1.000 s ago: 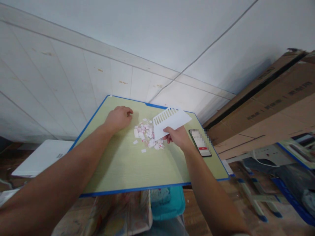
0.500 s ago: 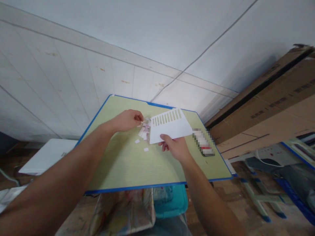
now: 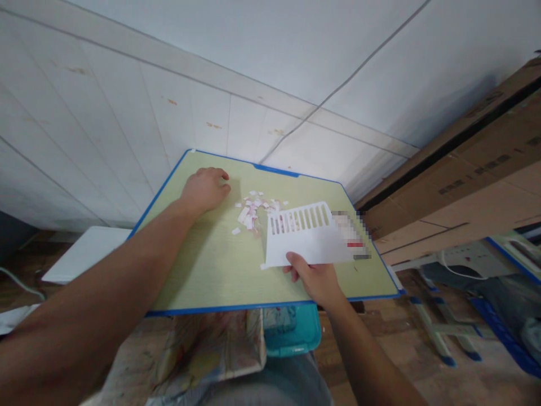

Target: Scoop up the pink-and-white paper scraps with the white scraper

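My right hand [image 3: 316, 279] grips the near edge of a white paper sheet [image 3: 310, 242] whose far edge is cut into narrow strips. It holds the sheet over the right half of a green desk [image 3: 211, 270] with a blue rim. A pile of small white and pink paper scraps [image 3: 252, 210] lies on the desk just left of the sheet. My left hand [image 3: 205, 189] rests on the desk left of the scraps, fingers curled, holding nothing that I can see.
A phone [image 3: 355, 245] lies on the desk's right side, partly under the sheet. Large cardboard boxes [image 3: 465, 169] stand to the right. A white board [image 3: 80, 256] lies at the left, a teal tub [image 3: 291, 335] under the desk's near edge.
My right hand has pulled the sheet back toward me and to the right, uncovering the scraps. My left hand has drawn back left from the pile.
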The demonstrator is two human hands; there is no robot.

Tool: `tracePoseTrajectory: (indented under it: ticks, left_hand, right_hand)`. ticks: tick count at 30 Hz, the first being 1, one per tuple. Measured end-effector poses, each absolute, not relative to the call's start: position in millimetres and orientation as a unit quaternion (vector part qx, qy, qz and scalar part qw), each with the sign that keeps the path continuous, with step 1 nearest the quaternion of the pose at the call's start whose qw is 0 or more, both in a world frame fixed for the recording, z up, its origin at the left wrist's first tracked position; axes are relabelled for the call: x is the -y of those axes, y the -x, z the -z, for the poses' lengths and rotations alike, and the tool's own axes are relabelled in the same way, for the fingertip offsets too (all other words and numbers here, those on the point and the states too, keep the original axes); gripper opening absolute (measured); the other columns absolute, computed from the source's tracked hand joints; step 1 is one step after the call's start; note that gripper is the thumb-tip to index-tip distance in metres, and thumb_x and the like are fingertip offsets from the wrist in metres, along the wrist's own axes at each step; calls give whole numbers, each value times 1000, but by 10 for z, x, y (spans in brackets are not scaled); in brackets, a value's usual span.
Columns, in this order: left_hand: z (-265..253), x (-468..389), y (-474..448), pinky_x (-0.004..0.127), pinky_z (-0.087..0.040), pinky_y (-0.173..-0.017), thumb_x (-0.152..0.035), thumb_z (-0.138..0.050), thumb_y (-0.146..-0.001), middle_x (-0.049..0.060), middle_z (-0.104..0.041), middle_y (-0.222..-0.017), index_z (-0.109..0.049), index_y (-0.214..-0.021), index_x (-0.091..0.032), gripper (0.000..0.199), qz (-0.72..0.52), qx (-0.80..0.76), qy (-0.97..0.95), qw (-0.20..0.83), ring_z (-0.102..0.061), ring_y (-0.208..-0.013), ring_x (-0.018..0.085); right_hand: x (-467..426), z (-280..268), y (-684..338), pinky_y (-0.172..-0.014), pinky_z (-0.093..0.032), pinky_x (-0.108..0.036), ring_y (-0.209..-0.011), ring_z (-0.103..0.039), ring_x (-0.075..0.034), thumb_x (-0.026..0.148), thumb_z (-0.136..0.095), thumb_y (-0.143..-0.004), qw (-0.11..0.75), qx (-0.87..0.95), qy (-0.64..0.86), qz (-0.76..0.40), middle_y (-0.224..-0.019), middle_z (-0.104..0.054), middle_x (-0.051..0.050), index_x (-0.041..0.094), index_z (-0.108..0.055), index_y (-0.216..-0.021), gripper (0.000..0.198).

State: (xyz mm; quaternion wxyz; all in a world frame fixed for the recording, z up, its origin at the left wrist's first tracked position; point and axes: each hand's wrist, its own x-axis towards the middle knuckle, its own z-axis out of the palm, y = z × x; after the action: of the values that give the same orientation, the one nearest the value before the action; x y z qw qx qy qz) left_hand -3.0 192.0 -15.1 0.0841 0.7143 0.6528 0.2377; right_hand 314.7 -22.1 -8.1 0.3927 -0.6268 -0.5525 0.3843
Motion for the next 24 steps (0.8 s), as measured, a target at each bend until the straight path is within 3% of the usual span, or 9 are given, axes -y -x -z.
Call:
tracePoseTrajectory:
  ticks: [4, 13, 18, 24]
  left_hand:
    - [190, -1949, 53, 61, -55, -143, -39, -67, -99, 20, -85, -167, -90, -153, -18, 62, -219, -661, -713, 87, -73, -163, 47]
    - [152, -1946, 62, 56, -58, -139, -42, -65, -100, 17, -87, -165, -92, -152, -21, 62, -197, -670, -711, 80, -76, -161, 46]
    - [125, -1927, 40, 51, -56, -138, -41, -60, -105, 16, -86, -167, -90, -153, -19, 60, -178, -675, -713, 74, -73, -163, 43]
    - [70, -1864, 25, 55, -53, -141, -29, -61, -111, 26, -82, -170, -86, -154, -6, 54, -187, -656, -726, 90, -72, -159, 42]
  right_hand:
    - [456, 125, -3145, -61, -67, -38, -58, -73, -26, 64, -83, -88, 403, 524, 640, -393, -63, -78, -7, 30, -74, -66, 42]
    - [518, 138, -3339, -56, -64, -35, -52, -69, -23, 52, -84, -84, 482, 490, 612, -392, -55, -72, -6, 29, -69, -57, 38]
    - [519, 94, -3332, -59, -67, -36, -55, -73, -24, 56, -88, -83, 456, 499, 610, -414, -60, -77, -9, 27, -75, -62, 38]
    - [523, 113, -3354, -52, -62, -34, -52, -68, -23, 49, -86, -78, 455, 476, 619, -428, -55, -70, -3, 29, -69, -61, 31]
